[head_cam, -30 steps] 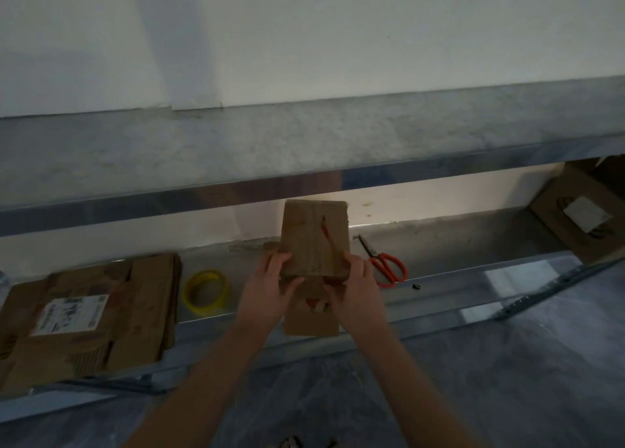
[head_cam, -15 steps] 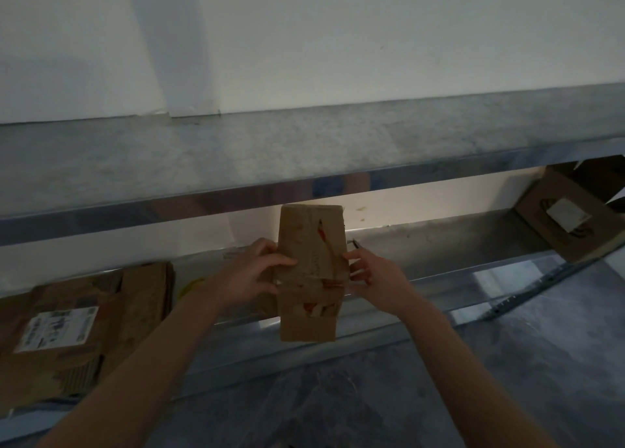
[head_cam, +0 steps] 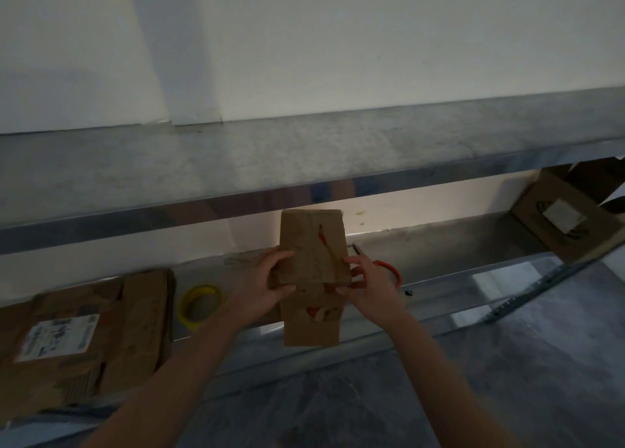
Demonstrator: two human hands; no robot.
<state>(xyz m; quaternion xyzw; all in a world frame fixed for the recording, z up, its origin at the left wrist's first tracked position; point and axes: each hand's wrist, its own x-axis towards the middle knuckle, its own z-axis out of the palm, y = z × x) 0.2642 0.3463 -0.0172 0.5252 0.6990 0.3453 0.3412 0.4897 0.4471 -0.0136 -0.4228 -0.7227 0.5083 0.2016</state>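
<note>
Cardboard piece point(head_cam: 313, 271) is pinched on both sides, left hand point(head_cam: 262, 287) and right hand point(head_cam: 367, 283) fingers curled round it; it hides most of the scissors point(head_cam: 389, 270) on the shelf point(head_cam: 456, 254).

Scissors point(head_cam: 395, 269) mostly behind cardboard point(head_cam: 309, 241)

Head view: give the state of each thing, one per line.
Cardboard, upright, gripped at both sides.
Left hand, grips cardboard's left edge.
Right hand, pinches its right edge.
Scissors, lying on shelf, partly hidden behind right hand.
Tape roll, lying flat on shelf.
Flat boxes, stacked on shelf at left.
</note>
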